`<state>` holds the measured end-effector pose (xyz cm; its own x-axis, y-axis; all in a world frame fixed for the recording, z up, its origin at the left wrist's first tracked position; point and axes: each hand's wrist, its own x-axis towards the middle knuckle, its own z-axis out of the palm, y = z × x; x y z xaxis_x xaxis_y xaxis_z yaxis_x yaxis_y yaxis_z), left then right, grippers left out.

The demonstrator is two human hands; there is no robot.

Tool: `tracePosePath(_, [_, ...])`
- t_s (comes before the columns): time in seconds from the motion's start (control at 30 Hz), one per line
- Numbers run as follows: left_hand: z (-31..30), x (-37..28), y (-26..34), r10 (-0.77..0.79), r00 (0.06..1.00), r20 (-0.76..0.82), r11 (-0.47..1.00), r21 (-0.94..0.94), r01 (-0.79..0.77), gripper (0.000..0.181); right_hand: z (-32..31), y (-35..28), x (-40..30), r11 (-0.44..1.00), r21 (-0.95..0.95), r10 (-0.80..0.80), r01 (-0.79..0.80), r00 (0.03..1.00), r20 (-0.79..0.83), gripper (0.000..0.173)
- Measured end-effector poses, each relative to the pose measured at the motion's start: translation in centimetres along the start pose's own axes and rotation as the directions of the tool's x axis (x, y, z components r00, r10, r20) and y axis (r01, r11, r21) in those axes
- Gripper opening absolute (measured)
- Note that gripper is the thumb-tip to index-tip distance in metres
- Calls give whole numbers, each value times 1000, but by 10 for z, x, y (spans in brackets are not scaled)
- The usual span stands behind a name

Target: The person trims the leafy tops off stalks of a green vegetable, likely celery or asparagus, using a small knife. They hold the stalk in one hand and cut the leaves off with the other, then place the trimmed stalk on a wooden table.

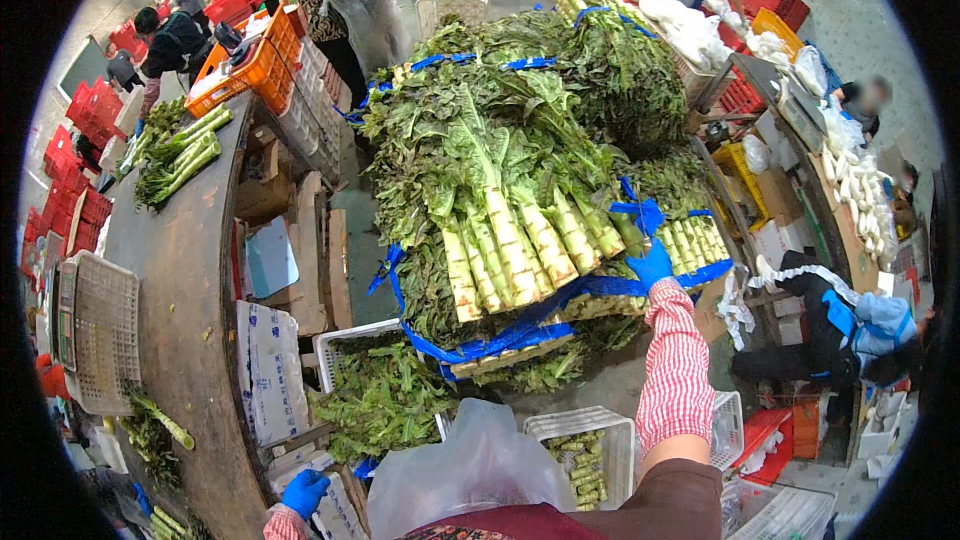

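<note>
My right hand (pixel 651 266), in a blue glove, is at the front right of a big stack of celtuce (pixel 517 240) with leafy tops. Its fingers are closed on a small narrow dark object, too small to identify, just below the bunched blue strap (pixel 639 215). Blue strapping also runs along the front of the stack, under the thick cut stems. My left hand (pixel 304 493), gloved in blue, is low by a pale printed box, its fingers curled; whether it holds anything is unclear.
A wooden table (pixel 180 300) on the left bears celtuce stalks and a crate. Before me stand a crate of leaves (pixel 382 397) and a white crate of cut stems (pixel 581 457). Several people work around; one person (pixel 862 330) is at the right, near white vegetables (pixel 851 187).
</note>
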<state>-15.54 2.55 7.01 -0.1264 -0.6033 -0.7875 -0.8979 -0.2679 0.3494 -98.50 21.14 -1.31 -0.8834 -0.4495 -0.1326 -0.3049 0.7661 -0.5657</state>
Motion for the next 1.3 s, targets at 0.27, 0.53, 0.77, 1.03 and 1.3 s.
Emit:
tracePosePath(0.27, [22, 24, 195, 318, 948, 29, 876, 373, -306, 45, -74, -44, -31, 977, 186, -156, 100, 935, 317, 50])
tracePosePath(0.53, [145, 28, 398, 707, 668, 232, 685, -459, -566, 66, -73, -149, -216, 763, 646, -189, -32, 944, 269, 36])
tracePosePath(0.77, [133, 5, 376, 422, 836, -351, 174, -873, -455, 34, -9, -241, -385, 886, 355, -371, 297, 914, 162, 47])
tracePosePath(1.03, [7, -26, 267, 374, 682, -629, -46, -747, -664, 42, 75, -298, -487, 649, 759, -422, -59, 802, 423, 45])
tracePosePath(1.3, [-25, 47, 146, -128, 875, -467, -155, -862, -482, 45, 120, -321, -556, 802, 587, -468, 112, 728, 501, 71])
